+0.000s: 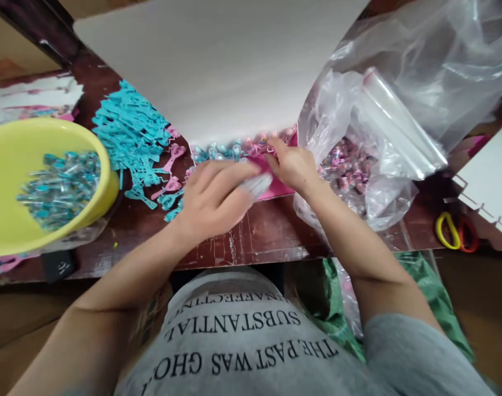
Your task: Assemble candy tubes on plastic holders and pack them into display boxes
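A shallow pink box (281, 190) lies before me, its large white flap (218, 66) rising behind. Along its back sits a row of small clear-topped pieces, blue ones (220, 150) on the left and pink ones (257, 146) on the right. My left hand (213, 198), smeared by motion, is over the box's front left with its fingers curled round a clear plastic piece (257, 186); its exact kind is blurred. My right hand (294, 165) reaches in from the right, index finger stretched to the pink pieces, thumb apart below. Its other fingers are mostly hidden.
At left stand a yellow basin (11, 165) of blue-capped clear tubes (65, 184) and a heap of blue plastic pieces (131, 126). Right are a clear bag (333, 104) of pink pieces (349, 165), a plastic film roll (403, 126), scissors (448, 231) and white card (490, 176).
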### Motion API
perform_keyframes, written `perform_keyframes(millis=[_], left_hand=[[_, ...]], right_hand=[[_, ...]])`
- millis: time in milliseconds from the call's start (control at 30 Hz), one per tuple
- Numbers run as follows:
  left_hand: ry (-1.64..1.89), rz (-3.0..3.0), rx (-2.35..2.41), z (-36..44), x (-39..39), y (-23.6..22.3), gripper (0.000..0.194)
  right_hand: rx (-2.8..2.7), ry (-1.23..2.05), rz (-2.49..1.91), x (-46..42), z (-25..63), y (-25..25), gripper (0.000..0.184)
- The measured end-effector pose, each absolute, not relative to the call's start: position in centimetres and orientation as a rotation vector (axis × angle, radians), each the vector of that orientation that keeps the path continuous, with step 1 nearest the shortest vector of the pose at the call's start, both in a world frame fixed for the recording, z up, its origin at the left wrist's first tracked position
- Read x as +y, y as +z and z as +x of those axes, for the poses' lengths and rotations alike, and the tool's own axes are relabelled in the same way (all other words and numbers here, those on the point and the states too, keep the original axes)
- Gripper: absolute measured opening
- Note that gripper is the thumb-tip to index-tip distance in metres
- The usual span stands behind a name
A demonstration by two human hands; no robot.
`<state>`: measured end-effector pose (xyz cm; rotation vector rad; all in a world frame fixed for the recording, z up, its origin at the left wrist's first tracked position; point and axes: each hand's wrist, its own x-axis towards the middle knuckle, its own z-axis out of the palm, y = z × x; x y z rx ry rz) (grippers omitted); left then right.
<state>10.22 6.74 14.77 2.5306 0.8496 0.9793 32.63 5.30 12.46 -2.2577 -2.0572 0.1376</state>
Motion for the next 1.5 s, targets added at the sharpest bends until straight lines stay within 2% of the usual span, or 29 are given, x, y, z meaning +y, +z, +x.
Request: perform_keyframes(millis=[200, 400, 667, 833, 1000, 1133, 1267, 1400, 1500], left_hand=[[0.349, 2.982, 0.869, 17.9, 12.4, 16.2, 0.033], [0.183, 3.005, 0.932, 16.6, 12.6, 17.9, 0.031], [0.519, 2.876, 0.885, 16.5, 14.1, 14.2, 0.035], [0.648, 2.709, 0.861, 15.1, 13.6, 14.8, 0.031], [1.002, 2.601, 0.958, 9.2, 10.3, 16.2, 0.024], [1.333, 2.390, 1.270, 1.7, 10.2, 14.1, 0.027], [1.257, 2.060, 1.454, -3.3, 11.1, 9.7, 0.038], [1.146, 1.769, 1.360, -2.9, 10.2, 6.1, 0.056], [1.092, 1.716, 1.259, -1.1, 9.4, 5.3, 0.066]], right_hand=[[-2.104, 0.019, -2.287, 5.0, 32.7, 11.9, 0.051], [-2.175, 0.072, -2.277, 4.9, 32.7, 12.1, 0.055], [-2.148, 0.094, -2.342, 7.1, 31.1, 12.5, 0.056], [-2.134, -0.013, -2.313, 7.9, 30.4, 12.7, 0.055], [-2.118, 0.037, -2.345, 7.3, 30.3, 12.8, 0.052], [-2.062, 0.069, -2.238, 4.6, 32.2, 12.4, 0.055], [-1.625, -0.107, -2.032, 2.3, 34.9, 10.6, 0.053], [-1.537, -0.005, -1.925, 2.1, 35.3, 8.5, 0.050], [-1.561, 0.053, -1.951, 1.9, 34.2, 8.1, 0.047]])
